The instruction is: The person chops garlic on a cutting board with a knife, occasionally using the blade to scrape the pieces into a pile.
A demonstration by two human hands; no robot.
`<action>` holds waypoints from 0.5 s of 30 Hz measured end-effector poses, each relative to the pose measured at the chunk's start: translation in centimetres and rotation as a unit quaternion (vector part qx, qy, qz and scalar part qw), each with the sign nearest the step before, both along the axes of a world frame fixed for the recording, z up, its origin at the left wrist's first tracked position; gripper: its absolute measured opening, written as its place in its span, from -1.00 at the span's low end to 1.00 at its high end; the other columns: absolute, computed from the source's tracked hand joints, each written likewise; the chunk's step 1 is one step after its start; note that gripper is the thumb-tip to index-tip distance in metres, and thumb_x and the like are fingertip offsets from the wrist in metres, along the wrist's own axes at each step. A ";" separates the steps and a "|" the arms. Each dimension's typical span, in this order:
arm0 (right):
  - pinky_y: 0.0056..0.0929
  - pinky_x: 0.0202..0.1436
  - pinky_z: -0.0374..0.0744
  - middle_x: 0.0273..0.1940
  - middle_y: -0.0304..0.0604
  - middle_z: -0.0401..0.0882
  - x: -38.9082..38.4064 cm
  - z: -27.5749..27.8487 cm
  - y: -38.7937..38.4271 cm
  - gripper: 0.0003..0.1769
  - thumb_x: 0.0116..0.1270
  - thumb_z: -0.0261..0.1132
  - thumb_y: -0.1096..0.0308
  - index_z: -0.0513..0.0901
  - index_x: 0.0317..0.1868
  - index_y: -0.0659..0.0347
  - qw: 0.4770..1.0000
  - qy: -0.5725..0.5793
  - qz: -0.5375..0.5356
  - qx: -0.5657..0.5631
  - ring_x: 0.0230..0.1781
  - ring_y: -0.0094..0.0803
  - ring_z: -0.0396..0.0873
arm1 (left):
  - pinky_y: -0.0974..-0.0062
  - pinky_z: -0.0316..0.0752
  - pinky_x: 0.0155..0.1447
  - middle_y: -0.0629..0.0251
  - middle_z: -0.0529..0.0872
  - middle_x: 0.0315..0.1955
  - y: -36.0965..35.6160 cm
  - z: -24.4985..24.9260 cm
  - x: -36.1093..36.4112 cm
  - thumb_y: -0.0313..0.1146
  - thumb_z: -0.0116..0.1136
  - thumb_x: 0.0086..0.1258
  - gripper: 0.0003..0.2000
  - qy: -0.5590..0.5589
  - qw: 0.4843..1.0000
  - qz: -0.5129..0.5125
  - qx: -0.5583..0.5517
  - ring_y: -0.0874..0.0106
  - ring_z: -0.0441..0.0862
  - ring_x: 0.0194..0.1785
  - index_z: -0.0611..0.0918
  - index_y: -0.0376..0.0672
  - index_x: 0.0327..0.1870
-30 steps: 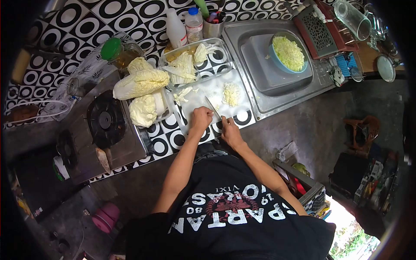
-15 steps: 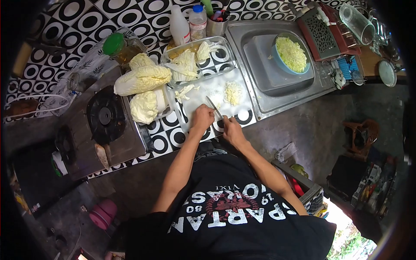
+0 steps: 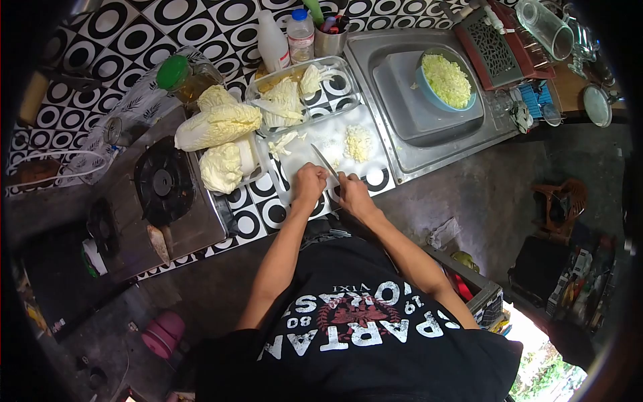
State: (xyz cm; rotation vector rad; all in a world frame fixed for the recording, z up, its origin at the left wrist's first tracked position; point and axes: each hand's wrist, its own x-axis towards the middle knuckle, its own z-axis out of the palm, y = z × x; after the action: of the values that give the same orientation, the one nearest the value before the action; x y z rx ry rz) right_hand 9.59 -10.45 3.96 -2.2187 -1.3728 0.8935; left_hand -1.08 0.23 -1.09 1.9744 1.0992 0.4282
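Note:
My right hand [image 3: 353,193] is wrapped round the handle of a knife [image 3: 324,159], whose blade points up and left over the translucent cutting board [image 3: 374,137]. Right beside the blade, my left hand [image 3: 311,181] has its fingers curled together; anything under them is hidden. A small pile of finely chopped pale pieces [image 3: 358,143] lies on the board to the right of the knife. Some cabbage scraps [image 3: 283,143] rest on its left part. Behind the board, a clear tray [image 3: 357,102] holds cabbage leaves [image 3: 284,104].
Whole cabbages [image 3: 218,127] stand left of the board, near a stove [image 3: 163,181]. At the right is a metal sink [image 3: 429,161] with a blue bowl [image 3: 447,107] of chopped cabbage. Bottles [image 3: 273,43] stand behind the tray.
My right hand and the knife have moved slightly left, closer to my left hand. The knife still points up and left. The whole view has shifted a little.

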 end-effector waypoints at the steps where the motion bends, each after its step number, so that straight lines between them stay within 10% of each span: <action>1: -0.01 -0.15 0.54 -0.16 0.25 0.43 -0.1 0.0 -0.7 -0.41 -0.01 0.22 0.58 0.33 0.13 0.30 1.000 0.001 0.003 -0.002 -0.24 0.21 0.52 | 0.38 0.51 -0.28 0.08 0.63 -0.49 0.0 0.0 -0.1 -0.48 0.29 0.03 -0.92 -0.003 1.000 0.000 0.003 0.24 0.63 -0.41 0.72 -0.20 -0.43; 15: -0.07 -0.21 0.56 -0.18 0.24 0.41 -0.2 -1.3 0.9 -0.37 -0.03 0.28 0.55 0.34 0.14 0.31 0.999 -0.031 0.005 0.043 -0.29 0.19 0.54 | 0.35 0.51 -0.22 0.09 0.62 -0.43 -0.1 1.3 -0.9 -0.49 0.22 0.04 -0.83 0.010 0.997 -0.064 0.040 0.16 0.61 -0.38 0.72 -0.23 -0.32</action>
State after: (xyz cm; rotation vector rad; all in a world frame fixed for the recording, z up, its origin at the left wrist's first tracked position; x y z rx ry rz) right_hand 9.39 -9.52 2.70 -2.1926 -1.4240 0.7603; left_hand -1.99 0.10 0.18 2.1092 0.9738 0.3900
